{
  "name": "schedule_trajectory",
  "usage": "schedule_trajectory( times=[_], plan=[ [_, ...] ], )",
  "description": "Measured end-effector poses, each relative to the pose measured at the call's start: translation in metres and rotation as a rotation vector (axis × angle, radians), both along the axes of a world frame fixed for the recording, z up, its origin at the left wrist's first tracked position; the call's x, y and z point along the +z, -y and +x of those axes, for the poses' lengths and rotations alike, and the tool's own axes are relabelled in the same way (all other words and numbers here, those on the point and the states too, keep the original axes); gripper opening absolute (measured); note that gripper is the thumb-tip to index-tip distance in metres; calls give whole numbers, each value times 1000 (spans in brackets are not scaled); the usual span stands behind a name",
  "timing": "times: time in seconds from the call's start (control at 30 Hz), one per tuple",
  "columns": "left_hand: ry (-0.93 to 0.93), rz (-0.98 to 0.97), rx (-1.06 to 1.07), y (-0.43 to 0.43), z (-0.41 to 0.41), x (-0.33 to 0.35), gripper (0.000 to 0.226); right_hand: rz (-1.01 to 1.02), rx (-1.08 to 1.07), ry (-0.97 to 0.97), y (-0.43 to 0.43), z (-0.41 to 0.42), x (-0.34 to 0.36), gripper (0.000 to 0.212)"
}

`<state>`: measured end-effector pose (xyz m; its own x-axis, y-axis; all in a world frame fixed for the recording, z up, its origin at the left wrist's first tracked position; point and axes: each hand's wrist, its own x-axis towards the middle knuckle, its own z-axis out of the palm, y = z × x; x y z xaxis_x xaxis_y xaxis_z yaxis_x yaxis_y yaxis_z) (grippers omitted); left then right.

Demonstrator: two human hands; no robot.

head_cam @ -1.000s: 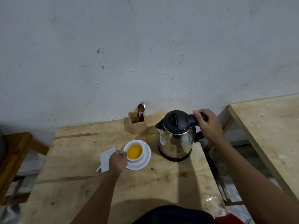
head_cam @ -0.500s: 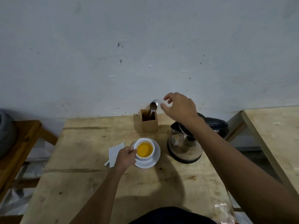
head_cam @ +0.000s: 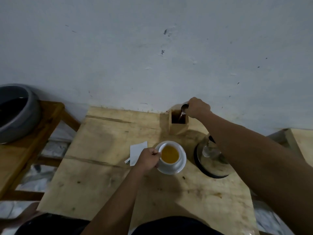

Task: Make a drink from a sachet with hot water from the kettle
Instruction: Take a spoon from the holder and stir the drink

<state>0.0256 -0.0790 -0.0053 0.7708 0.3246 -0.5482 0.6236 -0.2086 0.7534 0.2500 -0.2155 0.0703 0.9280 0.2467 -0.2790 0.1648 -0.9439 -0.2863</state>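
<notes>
The white cup [head_cam: 169,156] of orange drink is seen on its saucer [head_cam: 181,167] at the frame centre, and its handle side is grasped by the left hand [head_cam: 149,158]. Just left of it the sachet [head_cam: 136,152] is laid on the table [head_cam: 101,175]. Higher, right of centre, the spoon [head_cam: 183,110] in the wooden holder [head_cam: 177,126] is pinched by the right hand [head_cam: 198,107]. The kettle [head_cam: 211,160] is partly hidden under that arm

The bench [head_cam: 94,177] is bare at left and front, open for a pass. At the back the wooden holder [head_cam: 178,126] stands against the wall. The kettle [head_cam: 211,160] blocks the right, just beside the saucer [head_cam: 182,164].
</notes>
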Motion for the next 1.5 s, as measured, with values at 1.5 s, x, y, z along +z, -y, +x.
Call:
schedule_trajectory(
  times=[1.5],
  plan=[
    [36,-9,41,5,-2,-6,14,1045,-388,-398,49,-185,-3,17]
  ],
)
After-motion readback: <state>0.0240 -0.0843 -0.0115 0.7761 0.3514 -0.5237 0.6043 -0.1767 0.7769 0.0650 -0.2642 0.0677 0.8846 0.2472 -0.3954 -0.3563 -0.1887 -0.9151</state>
